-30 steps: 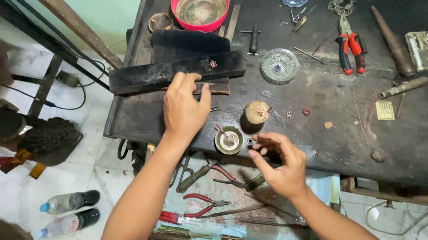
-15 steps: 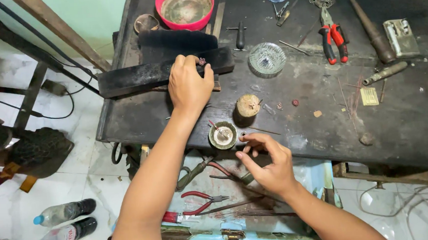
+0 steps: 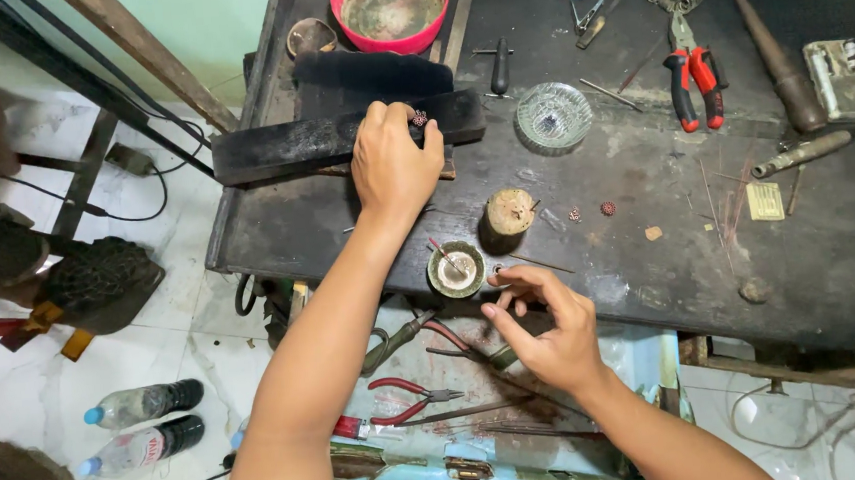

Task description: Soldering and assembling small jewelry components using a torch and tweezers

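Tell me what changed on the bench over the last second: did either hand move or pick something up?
The left hand reached farther up the bench; its fingertips now press a small reddish bead piece on the long black block. The right hand stayed at the bench's near edge, fingertips pinching something tiny beside the small round dish. The dish, the wooden stump, the glass dish and the red-handled pliers did not move.

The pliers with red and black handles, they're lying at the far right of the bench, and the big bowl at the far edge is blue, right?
Not quite. In the head view the big bowl is pink, not blue. The pliers do lie at the far right of the bench.
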